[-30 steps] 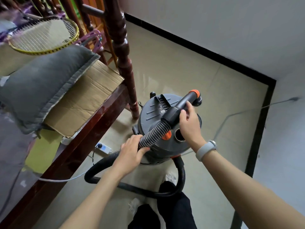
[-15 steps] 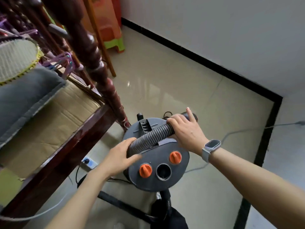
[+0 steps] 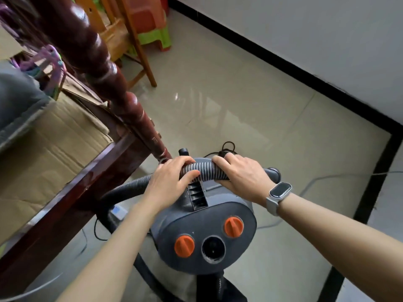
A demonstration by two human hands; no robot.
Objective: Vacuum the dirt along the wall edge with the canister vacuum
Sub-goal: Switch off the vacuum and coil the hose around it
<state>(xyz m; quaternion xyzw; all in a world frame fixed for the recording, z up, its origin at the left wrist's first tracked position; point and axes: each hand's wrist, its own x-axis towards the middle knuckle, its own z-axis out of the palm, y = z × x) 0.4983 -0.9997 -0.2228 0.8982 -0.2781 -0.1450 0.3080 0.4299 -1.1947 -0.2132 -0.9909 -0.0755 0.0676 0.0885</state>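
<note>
Canister vacuum [image 3: 202, 225] lower centre frame. Left hand [image 3: 170, 182] + right hand [image 3: 242, 177], fingers curled round ribbed hose [image 3: 209, 171] atop lid. Risks: hose kinks; cord [image 3: 226, 148] behind snags; bedpost [image 3: 130, 110] v. close, may block swing to wall edge [image 3: 283, 59], upper right.

Two hands grip one ribbed grey hose [image 3: 207, 171]: the left hand [image 3: 172, 182] and the right hand [image 3: 242, 177], side by side. Directly under the grip sits one grey canister vacuum [image 3: 205, 232]. Below the grip, on its near face, are two orange knobs, one [image 3: 184, 245] left and one [image 3: 233, 226] right, with one round black port [image 3: 213, 249] between them. One smartwatch [image 3: 279, 190] sits just behind the right-hand grip.
</note>
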